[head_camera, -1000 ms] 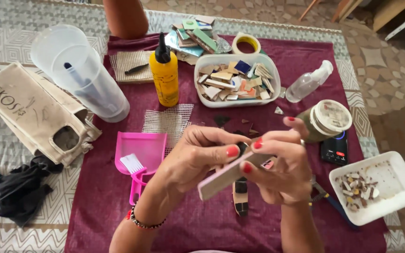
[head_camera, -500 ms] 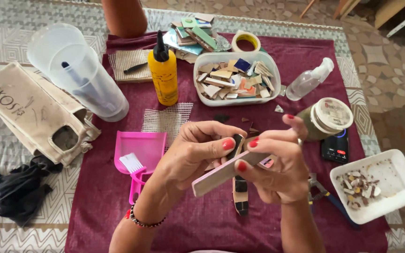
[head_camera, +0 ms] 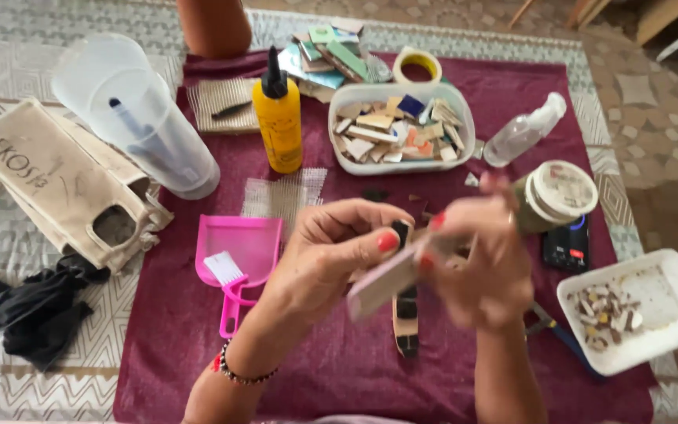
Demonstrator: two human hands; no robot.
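My left hand (head_camera: pixel 331 251) and my right hand (head_camera: pixel 476 259) meet above the maroon cloth (head_camera: pixel 182 345). Together they hold a flat pale pink block (head_camera: pixel 382 281), tilted with its lower end towards me. My left thumb presses on its upper face; my right fingers pinch its far end. My right hand is blurred by motion. Under the hands a narrow brown and black tile strip (head_camera: pixel 406 318) lies on the cloth.
A pink dustpan with brush (head_camera: pixel 237 251), a yellow glue bottle (head_camera: pixel 278 118), a tub of tile pieces (head_camera: pixel 402 129), a spray bottle (head_camera: pixel 523 133), a lidded jar (head_camera: pixel 559 192), a white tray of chips (head_camera: pixel 641 306), a clear jug (head_camera: pixel 139 118), a cloth bag (head_camera: pixel 64 184) and tape (head_camera: pixel 417 67) surround them.
Both hands have kept hold of the pink block. My right hand has shifted slightly and now shows motion blur; the block's tilt has changed a little.
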